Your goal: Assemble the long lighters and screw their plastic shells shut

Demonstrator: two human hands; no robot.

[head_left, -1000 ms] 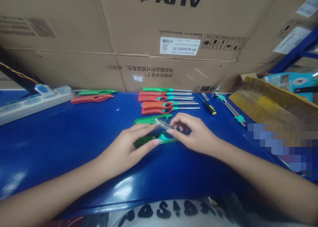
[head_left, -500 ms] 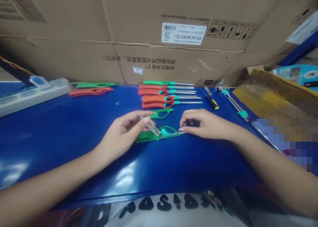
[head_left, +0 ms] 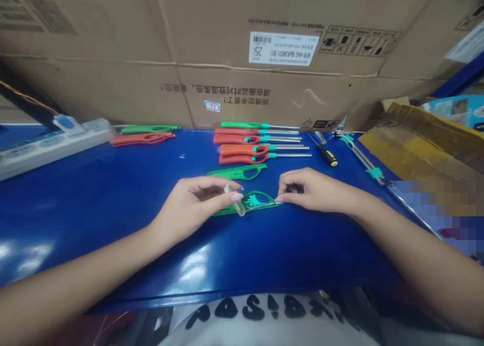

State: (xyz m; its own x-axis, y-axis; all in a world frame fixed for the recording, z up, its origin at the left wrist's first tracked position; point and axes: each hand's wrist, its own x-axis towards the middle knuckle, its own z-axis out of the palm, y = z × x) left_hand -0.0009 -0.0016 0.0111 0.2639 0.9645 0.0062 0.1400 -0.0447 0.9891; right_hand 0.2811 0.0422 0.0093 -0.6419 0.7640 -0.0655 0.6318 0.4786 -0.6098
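Note:
Between the thumb and fingers of my left hand (head_left: 202, 199) is a small clear plastic tube (head_left: 239, 206), tilted over a green lighter shell half (head_left: 223, 211). A teal trigger piece (head_left: 254, 199) sits in that shell. My right hand (head_left: 302, 188) pinches the thin metal end at the shell's right side, its fingers closed. Just behind my left hand lies another green shell half (head_left: 242, 172) on the blue table. The left part of the lower shell is hidden by my left hand.
Several red and orange lighters (head_left: 242, 159) lie behind, beside a screwdriver (head_left: 327, 156). A power strip (head_left: 56, 147) is at the left, metal rods (head_left: 365, 159) at the right. A cardboard box (head_left: 132, 94) stands at the back.
My left hand has turned the clear tube to a steeper angle and moved slightly off the rear green shell half, which now shows more fully. My right hand keeps its pinch.

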